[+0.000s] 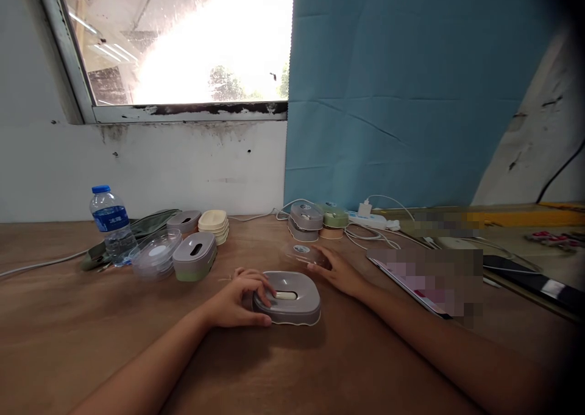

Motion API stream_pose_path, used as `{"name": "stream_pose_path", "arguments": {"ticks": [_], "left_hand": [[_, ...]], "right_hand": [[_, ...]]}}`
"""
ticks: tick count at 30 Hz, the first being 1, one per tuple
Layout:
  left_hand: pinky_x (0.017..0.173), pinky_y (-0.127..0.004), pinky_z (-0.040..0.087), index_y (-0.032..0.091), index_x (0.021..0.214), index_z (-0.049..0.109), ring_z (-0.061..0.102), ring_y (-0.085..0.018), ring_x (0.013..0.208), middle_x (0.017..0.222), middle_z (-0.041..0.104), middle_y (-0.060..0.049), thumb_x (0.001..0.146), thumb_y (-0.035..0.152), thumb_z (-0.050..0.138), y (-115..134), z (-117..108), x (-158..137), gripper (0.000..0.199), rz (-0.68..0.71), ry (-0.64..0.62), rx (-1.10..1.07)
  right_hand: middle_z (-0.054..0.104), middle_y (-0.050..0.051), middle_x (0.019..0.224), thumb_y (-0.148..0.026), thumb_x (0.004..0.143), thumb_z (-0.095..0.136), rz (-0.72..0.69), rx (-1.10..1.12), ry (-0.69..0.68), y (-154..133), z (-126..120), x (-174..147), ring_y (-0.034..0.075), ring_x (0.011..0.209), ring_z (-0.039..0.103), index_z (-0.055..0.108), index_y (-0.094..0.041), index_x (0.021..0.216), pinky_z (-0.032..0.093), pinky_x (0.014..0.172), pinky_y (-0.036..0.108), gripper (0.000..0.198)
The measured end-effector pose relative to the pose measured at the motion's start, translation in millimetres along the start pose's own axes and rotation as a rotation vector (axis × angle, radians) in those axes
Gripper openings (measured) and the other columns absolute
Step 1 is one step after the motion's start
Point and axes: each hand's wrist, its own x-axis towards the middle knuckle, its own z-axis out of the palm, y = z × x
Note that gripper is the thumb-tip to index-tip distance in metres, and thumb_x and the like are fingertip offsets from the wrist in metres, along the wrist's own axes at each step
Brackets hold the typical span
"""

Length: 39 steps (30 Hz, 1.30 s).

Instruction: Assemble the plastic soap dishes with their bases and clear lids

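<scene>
Bare forearms (pixel 171 351) reach in: left hand (pixel 242 299) clamped on the gray box (pixel 301 305) on the table (pixel 347 366); right hand (pixel 340 272), fingers apart, at the clear lid (pixel 295 256). A careless push could slide that lid into the stacked boxes (pixel 305 217).

With the slotted-lid box (pixel 304 299) as dial centre and the wall (pixel 223 183) at twelve, the left hand (pixel 237 299) lies on its nine-o'clock side. The labelled container (pixel 297 253) sits near twelve, the right hand (pixel 338 273) at its three, stacked boxes (pixel 305 217) behind; a power strip (pixel 370 220) at one; a tray stack (pixel 214 223) at eleven; a water bottle (pixel 112 223) at ten.
</scene>
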Motion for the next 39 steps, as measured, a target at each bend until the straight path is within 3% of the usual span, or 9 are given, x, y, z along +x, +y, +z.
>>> {"name": "stream_pose_path", "arguments": {"ticks": [2, 4, 6, 9, 14, 26, 32, 36, 39], "left_hand": [[0.101, -0.042, 0.023, 0.02, 0.087, 0.059, 0.038, -0.026, 0.116, 0.118, 0.049, -0.008, 0.06, 0.037, 0.073, 0.1, -1.2, -1.4, 0.035, -0.017, 0.055, 0.033], [0.102, -0.042, 0.024, 0.022, 0.108, 0.05, 0.032, -0.028, 0.12, 0.126, 0.037, -0.01, 0.056, 0.039, 0.075, -2.3, -1.9, -3.1, 0.061, -0.038, 0.119, 0.026], [0.102, -0.043, 0.024, 0.024, 0.124, 0.03, 0.029, -0.028, 0.122, 0.13, 0.028, -0.011, 0.051, 0.04, 0.077, -6.3, -1.5, -5.1, 0.088, -0.06, 0.162, -0.004], [0.101, -0.045, 0.026, 0.026, 0.127, 0.013, 0.029, -0.028, 0.122, 0.13, 0.024, -0.012, 0.046, 0.04, 0.079, -11.6, 1.0, -7.8, 0.105, -0.111, 0.11, -0.039], [0.099, -0.044, 0.03, 0.025, 0.126, 0.01, 0.034, -0.027, 0.119, 0.128, 0.027, -0.013, 0.049, 0.037, 0.078, -11.5, 4.8, -8.1, 0.103, -0.152, 0.001, -0.038], [0.091, -0.042, 0.038, 0.028, 0.122, 0.015, 0.045, -0.022, 0.104, 0.118, 0.035, -0.009, 0.052, 0.033, 0.077, -10.5, 4.3, -7.2, 0.094, -0.188, 0.051, -0.079], [0.09, -0.038, 0.039, 0.023, 0.114, 0.037, 0.041, -0.023, 0.107, 0.115, 0.035, -0.007, 0.049, 0.034, 0.078, -7.6, 0.9, -3.1, 0.077, -0.099, 0.053, -0.019], [0.091, -0.034, 0.039, 0.024, 0.114, 0.04, 0.043, -0.021, 0.106, 0.116, 0.037, -0.006, 0.051, 0.032, 0.077, -7.2, -2.9, -3.3, 0.074, -0.081, 0.033, -0.05], [0.095, -0.036, 0.035, 0.024, 0.117, 0.039, 0.041, -0.023, 0.111, 0.119, 0.038, -0.007, 0.053, 0.026, 0.074, -8.6, -4.6, -4.2, 0.073, -0.065, 0.047, 0.015]], "right_hand": [[0.045, 0.011, 0.128, -0.052, 0.078, 0.049, -0.056, 0.079, 0.053, -6.1, -1.3, -2.4, 0.027, 0.115, 0.043, 0.037, -0.02, 0.127, 0.035, 0.095, 0.045, 0.059], [0.042, 0.011, 0.13, -0.053, 0.078, 0.049, -0.188, 0.153, 0.037, -14.9, -4.2, -6.5, 0.026, 0.117, 0.042, 0.035, -0.021, 0.128, 0.034, 0.097, 0.043, 0.061], [0.041, 0.011, 0.129, -0.057, 0.076, 0.049, -0.338, 0.205, -0.051, -25.9, -7.3, -12.0, 0.027, 0.118, 0.04, 0.034, -0.021, 0.129, 0.032, 0.098, 0.042, 0.066], [0.043, 0.012, 0.126, -0.06, 0.073, 0.049, -0.47, 0.202, -0.213, -42.4, -9.3, -19.9, 0.027, 0.115, 0.041, 0.035, -0.02, 0.129, 0.034, 0.096, 0.041, 0.07], [0.04, 0.012, 0.126, -0.052, 0.068, 0.061, -0.474, 0.03, -0.373, -60.5, -10.3, -25.6, 0.026, 0.114, 0.04, 0.033, -0.02, 0.13, 0.034, 0.096, 0.039, 0.075], [0.039, 0.011, 0.125, -0.039, 0.059, 0.07, -0.388, -0.034, -0.385, -67.2, -7.6, -29.1, 0.027, 0.113, 0.042, 0.028, -0.022, 0.132, 0.036, 0.094, 0.037, 0.086], [0.034, 0.011, 0.129, -0.039, 0.059, 0.069, -0.395, -0.069, -0.397, -68.9, -10.5, -29.7, 0.027, 0.114, 0.04, 0.027, -0.024, 0.132, 0.036, 0.095, 0.039, 0.086], [0.021, 0.013, 0.138, -0.035, 0.057, 0.067, -0.54, -0.13, -0.406, -66.1, -13.1, -30.3, 0.03, 0.124, 0.028, 0.023, -0.021, 0.133, 0.03, 0.099, 0.042, 0.089], [0.031, 0.01, 0.135, -0.021, 0.06, 0.06, -0.733, -0.133, -0.382, -61.6, -13.1, -28.7, 0.027, 0.126, 0.026, 0.032, -0.023, 0.125, 0.027, 0.1, 0.043, 0.071]]}}
